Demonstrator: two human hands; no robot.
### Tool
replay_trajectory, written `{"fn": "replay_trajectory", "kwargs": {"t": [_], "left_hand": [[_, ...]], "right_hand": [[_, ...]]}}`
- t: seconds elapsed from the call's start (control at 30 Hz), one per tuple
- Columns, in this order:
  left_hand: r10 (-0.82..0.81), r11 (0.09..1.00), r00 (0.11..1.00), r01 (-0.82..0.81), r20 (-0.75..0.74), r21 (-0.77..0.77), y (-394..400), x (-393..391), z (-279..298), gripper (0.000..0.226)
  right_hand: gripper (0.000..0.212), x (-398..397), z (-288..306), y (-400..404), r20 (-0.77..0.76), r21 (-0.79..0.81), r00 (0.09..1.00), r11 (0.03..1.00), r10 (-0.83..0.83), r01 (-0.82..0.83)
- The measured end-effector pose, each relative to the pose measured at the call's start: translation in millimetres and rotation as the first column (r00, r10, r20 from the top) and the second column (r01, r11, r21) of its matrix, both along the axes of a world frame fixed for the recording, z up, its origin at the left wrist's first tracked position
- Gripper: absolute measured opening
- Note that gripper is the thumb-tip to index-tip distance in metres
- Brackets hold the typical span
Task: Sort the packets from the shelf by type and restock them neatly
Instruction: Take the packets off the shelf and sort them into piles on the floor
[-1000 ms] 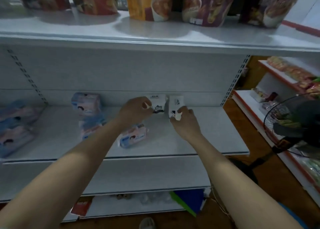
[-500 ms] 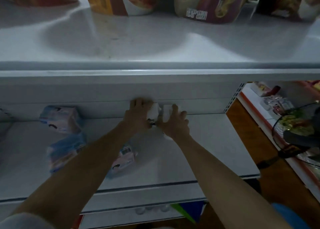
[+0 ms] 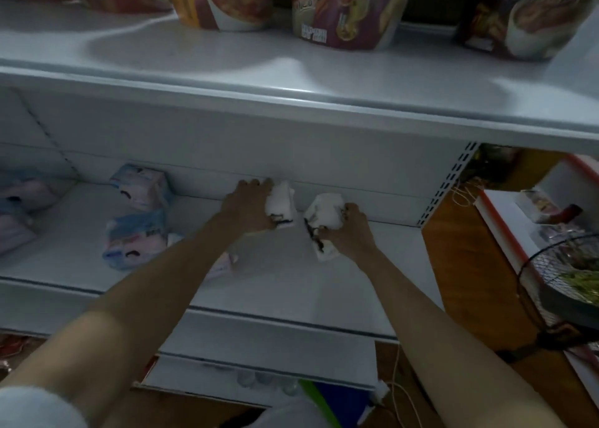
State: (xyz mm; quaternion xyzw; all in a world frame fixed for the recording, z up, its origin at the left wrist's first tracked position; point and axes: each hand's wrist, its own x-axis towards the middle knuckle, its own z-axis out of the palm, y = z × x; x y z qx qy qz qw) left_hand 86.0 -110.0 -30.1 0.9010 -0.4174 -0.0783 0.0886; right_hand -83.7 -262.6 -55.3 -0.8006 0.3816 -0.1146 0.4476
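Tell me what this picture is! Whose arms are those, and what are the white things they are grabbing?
There is no machine here. A person wears a camera on their head, so you see their own two arms reaching onto a shop shelf. The left hand grips one white packet near the back wall. The right hand grips another white packet, tilted, with its lower end near the shelf. To the left lie blue and pink packets. Big colourful snack bags stand on the shelf above.
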Motion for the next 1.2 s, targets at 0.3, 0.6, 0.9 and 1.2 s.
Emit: {"fn": "replay_trajectory", "kwargs": {"t": [0.3, 0.6, 0.9, 1.2], "left_hand": [[0.369, 0.888, 0.925, -0.319, 0.096, -0.331, 129, -79, 83, 0.086], [0.698, 0.613, 0.713, -0.642, -0.064, -0.461, 324, -179, 102, 0.084], [0.914, 0.334, 0.395, -0.858, -0.087, -0.392, 528, -248, 51, 0.082], [0.964, 0.023, 0.1, -0.955, -0.247, -0.296, 726, -320, -34, 0.081]], "right_hand": [[0.051, -27, 48, 71, 0.469, 0.197, 0.858, 0.923, 0.208, -0.331], [0.054, -15, 51, 238, 0.489, 0.152, 0.714, 0.757, 0.501, -0.635], [0.053, -13, 37, 414, 0.356, 0.085, 0.483, 0.487, 0.8, -0.869], [0.055, -28, -24, 645, 0.249, 0.245, 0.318, 0.258, 0.915, -0.935]]}}
